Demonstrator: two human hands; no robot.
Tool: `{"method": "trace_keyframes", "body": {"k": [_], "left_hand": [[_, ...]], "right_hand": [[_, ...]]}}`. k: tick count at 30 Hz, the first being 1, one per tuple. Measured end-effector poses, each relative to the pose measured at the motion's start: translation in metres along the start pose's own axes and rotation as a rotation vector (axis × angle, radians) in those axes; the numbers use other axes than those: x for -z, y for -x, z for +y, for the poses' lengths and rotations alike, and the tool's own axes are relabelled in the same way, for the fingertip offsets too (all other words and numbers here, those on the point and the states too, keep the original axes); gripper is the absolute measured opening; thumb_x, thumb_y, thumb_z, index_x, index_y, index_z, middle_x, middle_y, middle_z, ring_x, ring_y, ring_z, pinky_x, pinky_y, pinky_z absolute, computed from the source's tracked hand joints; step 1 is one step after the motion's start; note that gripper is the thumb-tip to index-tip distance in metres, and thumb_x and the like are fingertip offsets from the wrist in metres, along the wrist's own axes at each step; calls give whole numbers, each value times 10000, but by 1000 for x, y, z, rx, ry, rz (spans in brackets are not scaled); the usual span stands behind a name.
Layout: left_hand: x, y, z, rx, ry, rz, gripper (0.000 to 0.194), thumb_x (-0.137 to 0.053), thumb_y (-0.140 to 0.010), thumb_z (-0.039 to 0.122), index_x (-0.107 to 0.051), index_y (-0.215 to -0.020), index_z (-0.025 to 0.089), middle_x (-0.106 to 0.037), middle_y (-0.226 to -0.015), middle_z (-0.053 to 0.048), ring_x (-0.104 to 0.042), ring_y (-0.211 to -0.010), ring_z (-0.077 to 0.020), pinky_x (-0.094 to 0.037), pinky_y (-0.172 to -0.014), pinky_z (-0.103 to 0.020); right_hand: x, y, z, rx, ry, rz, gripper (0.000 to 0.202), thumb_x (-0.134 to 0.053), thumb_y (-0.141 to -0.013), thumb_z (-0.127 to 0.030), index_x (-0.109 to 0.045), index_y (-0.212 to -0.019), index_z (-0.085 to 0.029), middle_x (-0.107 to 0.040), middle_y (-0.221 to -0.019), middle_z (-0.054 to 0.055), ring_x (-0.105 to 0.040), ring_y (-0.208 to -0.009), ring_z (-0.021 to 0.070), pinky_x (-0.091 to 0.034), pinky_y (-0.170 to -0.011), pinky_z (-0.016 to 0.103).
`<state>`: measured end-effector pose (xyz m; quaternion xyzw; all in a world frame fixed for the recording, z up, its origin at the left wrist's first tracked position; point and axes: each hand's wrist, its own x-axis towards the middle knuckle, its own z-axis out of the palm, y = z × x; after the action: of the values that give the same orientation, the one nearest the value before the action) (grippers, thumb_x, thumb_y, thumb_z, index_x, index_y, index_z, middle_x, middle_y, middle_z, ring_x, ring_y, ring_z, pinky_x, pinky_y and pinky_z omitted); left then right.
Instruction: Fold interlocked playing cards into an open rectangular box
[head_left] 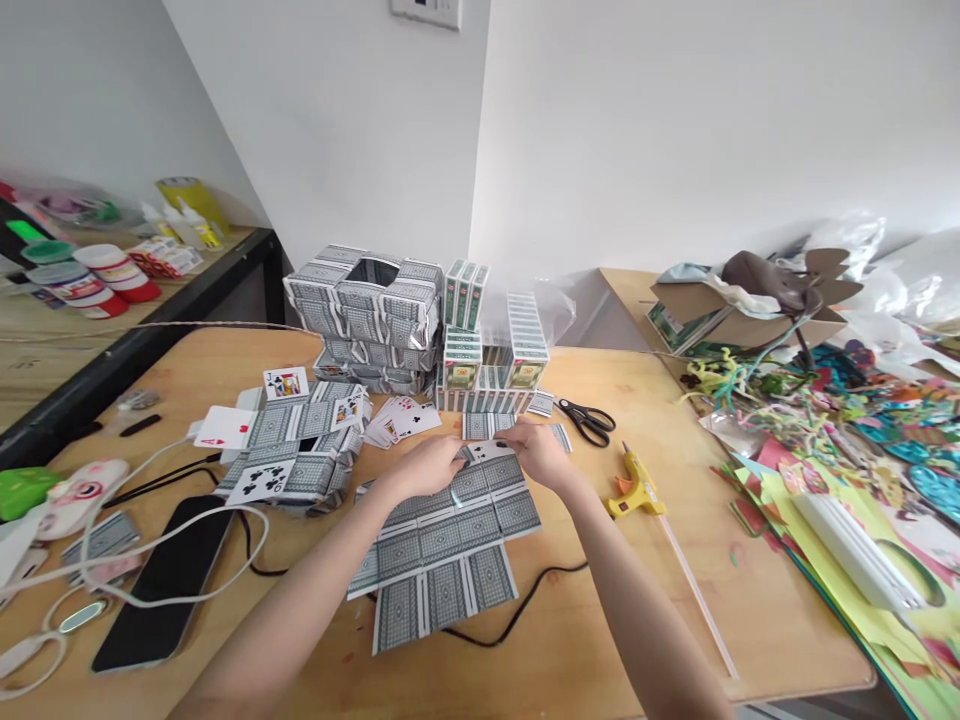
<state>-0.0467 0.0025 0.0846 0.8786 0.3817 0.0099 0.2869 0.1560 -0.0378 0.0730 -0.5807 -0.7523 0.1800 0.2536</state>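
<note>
A flat panel of joined playing cards (457,532), grey patterned backs up, lies on the table before me. My left hand (429,466) grips the panel's far edge with closed fingers. At the far right corner, my right hand (535,452) pinches the same edge. Between them a strip of card (489,452) shows a white face side with black marks. Just beyond my fingers lie more face-down cards (480,425). Fanned loose cards (403,420) rest beyond my left hand. A yellow glue gun (636,484) with a clear glue stick lies right of my right arm.
Card-built boxes (367,310) are stacked at the back, beside stacked card packs (529,345). Black scissors (589,422) lie nearby. Left are another card piece (300,450), a phone (166,585) and white cables. Craft scraps (832,470) cover the right side. A black cord runs under the panel.
</note>
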Motion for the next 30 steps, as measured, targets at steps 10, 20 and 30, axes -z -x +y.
{"method": "trace_keyframes", "body": {"k": [10, 20, 30], "left_hand": [[-7, -3, 4, 39, 17, -3, 255, -419, -801, 228, -566, -1009, 209, -622, -1039, -70, -555, -987, -223, -411, -809, -297], [-8, -7, 1, 63, 22, -46, 260, -413, -800, 239, -577, -998, 195, -635, -998, -77, -573, -940, -217, -417, -752, -271], [-18, -17, -8, 105, -5, -5, 219, -439, -766, 247, -604, -903, 206, -658, -894, -81, -601, -851, -222, -399, -629, -262]], "right_hand": [[-13, -1, -14, 50, -68, -39, 373, -384, -749, -26, -696, -837, -211, -610, -643, 36, -530, -690, 165, -404, -611, 232], [-21, -1, -14, -83, -156, 27, 220, -465, -762, -139, -673, -814, -187, -628, -742, 42, -563, -695, 149, -421, -667, 242], [-30, 19, -18, -309, -198, 74, 174, -432, -757, -199, -602, -776, -169, -598, -602, 6, -548, -558, 146, -377, -514, 217]]}}
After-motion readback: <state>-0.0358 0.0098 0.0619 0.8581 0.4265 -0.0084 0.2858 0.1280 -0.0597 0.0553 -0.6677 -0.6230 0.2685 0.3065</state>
